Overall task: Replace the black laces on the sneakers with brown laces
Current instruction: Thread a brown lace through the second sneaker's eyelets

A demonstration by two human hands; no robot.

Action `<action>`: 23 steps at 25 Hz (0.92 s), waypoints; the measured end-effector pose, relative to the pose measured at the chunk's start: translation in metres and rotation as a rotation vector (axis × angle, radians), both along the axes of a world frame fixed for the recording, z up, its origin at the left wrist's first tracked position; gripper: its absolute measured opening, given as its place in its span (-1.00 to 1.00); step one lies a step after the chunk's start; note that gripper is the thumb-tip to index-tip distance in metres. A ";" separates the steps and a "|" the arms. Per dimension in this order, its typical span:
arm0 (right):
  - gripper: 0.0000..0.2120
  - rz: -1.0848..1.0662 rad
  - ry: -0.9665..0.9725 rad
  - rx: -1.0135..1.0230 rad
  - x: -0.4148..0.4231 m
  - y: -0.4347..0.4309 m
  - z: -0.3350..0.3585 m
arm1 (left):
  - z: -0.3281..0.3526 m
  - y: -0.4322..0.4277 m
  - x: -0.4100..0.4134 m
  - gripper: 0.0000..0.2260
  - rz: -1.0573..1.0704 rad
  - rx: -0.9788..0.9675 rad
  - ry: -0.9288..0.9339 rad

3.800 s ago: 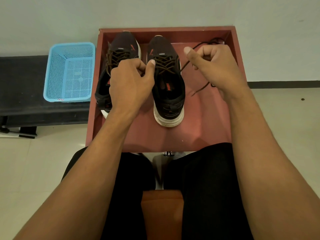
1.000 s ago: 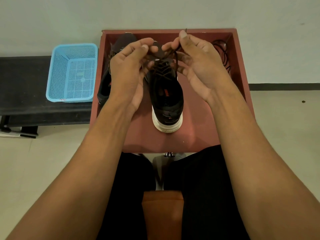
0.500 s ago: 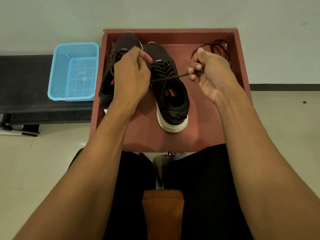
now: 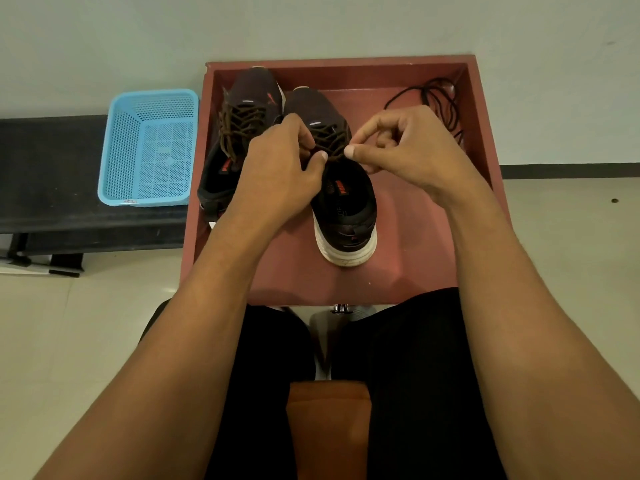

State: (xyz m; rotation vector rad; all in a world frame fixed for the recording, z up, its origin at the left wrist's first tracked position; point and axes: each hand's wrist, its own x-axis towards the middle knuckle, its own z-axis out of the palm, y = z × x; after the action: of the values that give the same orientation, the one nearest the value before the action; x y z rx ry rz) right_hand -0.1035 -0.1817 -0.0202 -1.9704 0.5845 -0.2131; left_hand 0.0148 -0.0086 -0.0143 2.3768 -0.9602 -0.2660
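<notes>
Dim, warm, even indoor light; soft shadows fall beneath the forearms. Wide-angle distortion bends the edges, and fine detail looks slightly soft.

The left hand and right hand are bare, and so are both forearms. Black legwear covers both thighs.

Left grip, right grip pinch brown lace over sneaker; black laces in tray corner.
</notes>
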 end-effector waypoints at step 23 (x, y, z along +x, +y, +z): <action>-0.71 -0.041 0.042 0.221 0.009 0.000 -0.009 | -0.004 0.001 0.000 -0.62 0.091 -0.181 0.255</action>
State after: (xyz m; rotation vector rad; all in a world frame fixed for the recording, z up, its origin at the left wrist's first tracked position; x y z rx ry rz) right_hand -0.0948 -0.1820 -0.0294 -1.7535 0.6484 -0.1269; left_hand 0.0152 -0.0073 -0.0178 2.1521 -0.7229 -0.4173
